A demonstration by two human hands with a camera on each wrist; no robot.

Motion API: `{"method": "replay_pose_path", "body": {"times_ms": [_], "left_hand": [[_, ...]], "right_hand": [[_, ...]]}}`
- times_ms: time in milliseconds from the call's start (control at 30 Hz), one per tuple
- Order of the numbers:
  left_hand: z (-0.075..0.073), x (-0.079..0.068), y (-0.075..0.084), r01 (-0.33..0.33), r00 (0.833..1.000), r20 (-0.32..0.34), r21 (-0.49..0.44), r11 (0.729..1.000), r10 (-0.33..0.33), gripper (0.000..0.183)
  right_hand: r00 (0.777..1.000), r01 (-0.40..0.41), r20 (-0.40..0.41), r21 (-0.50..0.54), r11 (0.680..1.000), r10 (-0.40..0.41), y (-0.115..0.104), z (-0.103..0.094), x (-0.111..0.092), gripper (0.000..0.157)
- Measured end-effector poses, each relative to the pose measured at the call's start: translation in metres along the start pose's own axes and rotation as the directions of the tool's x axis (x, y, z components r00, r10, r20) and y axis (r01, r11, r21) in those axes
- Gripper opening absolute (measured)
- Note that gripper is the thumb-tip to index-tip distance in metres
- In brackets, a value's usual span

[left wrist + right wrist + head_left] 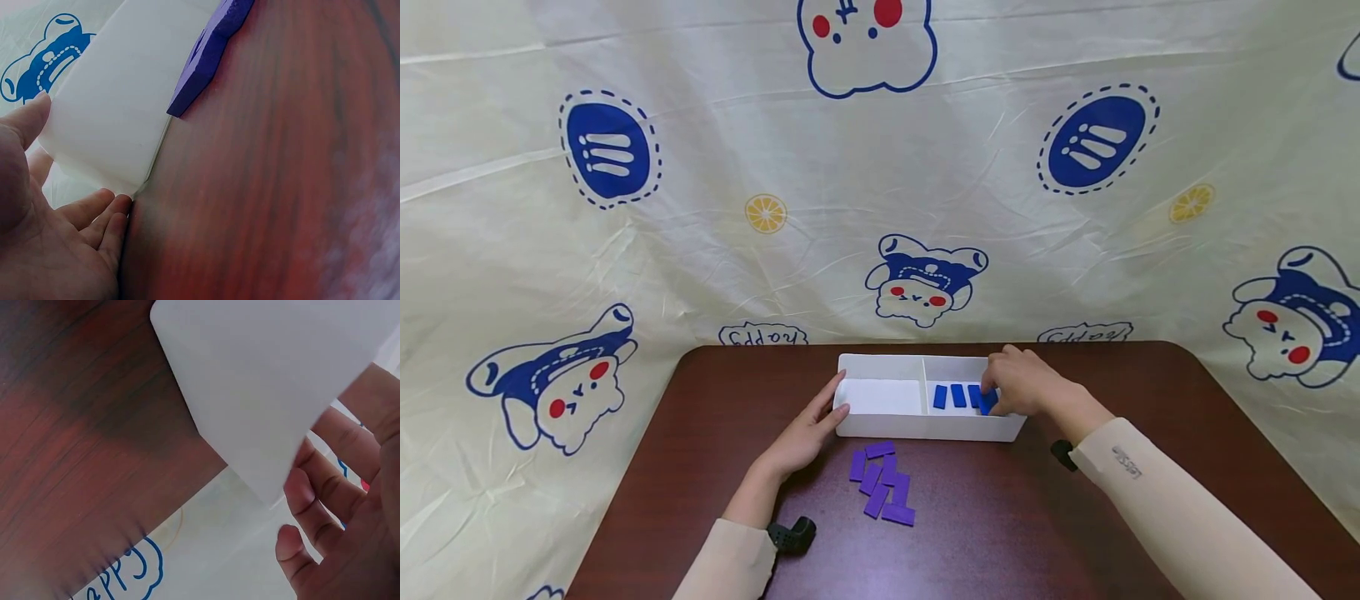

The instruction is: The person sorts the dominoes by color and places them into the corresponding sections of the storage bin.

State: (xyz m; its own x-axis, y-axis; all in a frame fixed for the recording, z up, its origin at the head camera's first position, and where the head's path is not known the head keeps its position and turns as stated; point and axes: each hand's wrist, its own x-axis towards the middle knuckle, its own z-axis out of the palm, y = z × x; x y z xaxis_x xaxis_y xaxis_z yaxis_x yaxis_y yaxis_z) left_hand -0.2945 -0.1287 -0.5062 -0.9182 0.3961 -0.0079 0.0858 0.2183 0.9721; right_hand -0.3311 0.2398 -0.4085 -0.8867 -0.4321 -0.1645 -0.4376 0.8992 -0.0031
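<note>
Seeing rightmost blue tile (pixel 988 404) in head view only; apparently pinching it between right fingers (pixel 345 439), spreading left fingers (pixel 87 208) against box (pixel 887 427).

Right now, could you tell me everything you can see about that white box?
The box is white, long and shallow, open on top, and looks like smooth plastic. A thin divider splits it into two compartments; blue pieces lie in the right one. It sits upright on the brown table, its length running left to right. The left hand touches its left end. The right hand reaches in at the right; whether it touches the box is hard to tell.
</note>
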Motion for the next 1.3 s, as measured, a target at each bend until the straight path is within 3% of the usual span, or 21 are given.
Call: {"method": "replay_pose_path", "body": {"times_ms": [767,1300], "left_hand": [[-0.001,-0.001,0.004,0.006,1.0,0.003,-0.01,1.0,-0.006,0.064],[-0.002,0.001,0.0,-0.013,1.0,0.013,0.004,1.0,0.013,0.065]], "right_hand": [[0.998,0.044,0.046,-0.063,0.997,-0.042,-0.005,0.002,0.009,0.023],[0.996,0.036,0.083,-0.039,0.999,-0.032,-0.004,0.003,0.012,0.019]]}}
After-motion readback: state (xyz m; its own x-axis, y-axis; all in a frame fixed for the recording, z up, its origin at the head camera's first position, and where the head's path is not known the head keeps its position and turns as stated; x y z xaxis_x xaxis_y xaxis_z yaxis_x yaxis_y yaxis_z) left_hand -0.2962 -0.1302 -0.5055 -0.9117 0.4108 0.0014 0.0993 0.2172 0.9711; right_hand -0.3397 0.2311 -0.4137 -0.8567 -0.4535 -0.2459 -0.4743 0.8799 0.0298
